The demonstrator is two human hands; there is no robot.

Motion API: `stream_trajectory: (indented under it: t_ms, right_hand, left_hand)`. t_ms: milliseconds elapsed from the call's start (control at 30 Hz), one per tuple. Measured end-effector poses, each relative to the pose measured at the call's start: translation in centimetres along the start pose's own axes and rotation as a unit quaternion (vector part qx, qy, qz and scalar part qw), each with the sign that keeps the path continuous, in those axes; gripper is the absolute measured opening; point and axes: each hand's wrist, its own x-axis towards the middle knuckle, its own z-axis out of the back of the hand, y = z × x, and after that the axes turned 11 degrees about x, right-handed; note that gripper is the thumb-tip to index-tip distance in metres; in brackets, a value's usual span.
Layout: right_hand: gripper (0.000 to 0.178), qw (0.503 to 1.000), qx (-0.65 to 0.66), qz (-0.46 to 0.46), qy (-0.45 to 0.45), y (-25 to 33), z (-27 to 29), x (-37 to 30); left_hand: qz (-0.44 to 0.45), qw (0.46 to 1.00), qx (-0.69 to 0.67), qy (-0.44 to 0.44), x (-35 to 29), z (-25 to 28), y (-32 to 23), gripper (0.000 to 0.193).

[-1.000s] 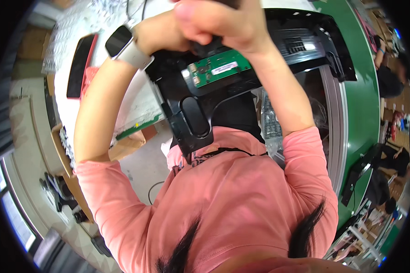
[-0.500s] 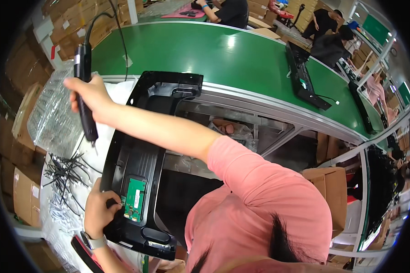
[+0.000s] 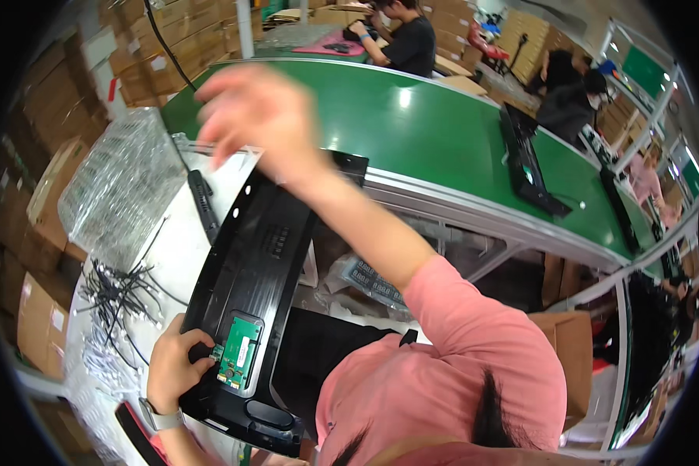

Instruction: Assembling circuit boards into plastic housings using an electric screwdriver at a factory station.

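Note:
A long black plastic housing (image 3: 241, 260) lies slantwise before me, with a green circuit board (image 3: 241, 351) set in its near half. At that board's left edge, my left hand (image 3: 176, 365) pinches a small green circuit board (image 3: 217, 352) between thumb and finger. My right hand (image 3: 260, 124) is raised over the housing's far end, blurred by motion, its fingers apart and nothing visible in them. Beside the housing's left edge, a black electric screwdriver (image 3: 202, 203) rests on the white work surface (image 3: 171, 256), its cord running upward.
Black cables with white connectors (image 3: 116, 299) are heaped at the left, below clear bubble wrap (image 3: 120, 186). Across the far side runs a green workbench (image 3: 435, 116) carrying another black housing (image 3: 528, 167). Co-workers are beyond it. A cardboard box (image 3: 563, 357) stands at my right.
My right hand has let go of the electric screwdriver, which now lies on the white surface, and has moved up and right. My left hand keeps its pinch. The whole view has shifted slightly.

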Motion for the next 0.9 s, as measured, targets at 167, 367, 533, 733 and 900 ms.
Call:
stream_trajectory:
  t_ms: [167, 367, 533, 733, 900]
  right_hand:
    - [0.073, 0.935, 0.05, 0.341, 0.083, 13.5, -1.1, -0.9]
    - [0.071, 0.949, -0.012, 0.312, 0.044, 21.4, 0.1, -11.2]
    - [0.07, 0.952, -0.044, 0.298, 0.064, 24.9, -1.5, -13.7]
    - [0.068, 0.952, -0.048, 0.284, 0.102, 23.0, -6.7, -13.6]
    - [0.066, 0.963, -0.041, 0.24, 0.119, 21.6, -6.1, -13.8]
  left_hand:
    - [-0.065, 0.993, -0.037, -0.093, 0.3, 0.8, -1.3, 0.03]
    - [-0.093, 0.97, -0.018, -0.226, -2.4, 4.4, -5.0, 0.029]
    - [-0.083, 0.978, -0.028, -0.19, -5.2, 6.1, -10.8, 0.02]
    - [-0.334, 0.753, -0.488, -0.29, -2.5, 5.2, -21.8, 0.044]
    - [-0.429, 0.669, -0.546, -0.266, 0.4, 5.7, -23.3, 0.033]
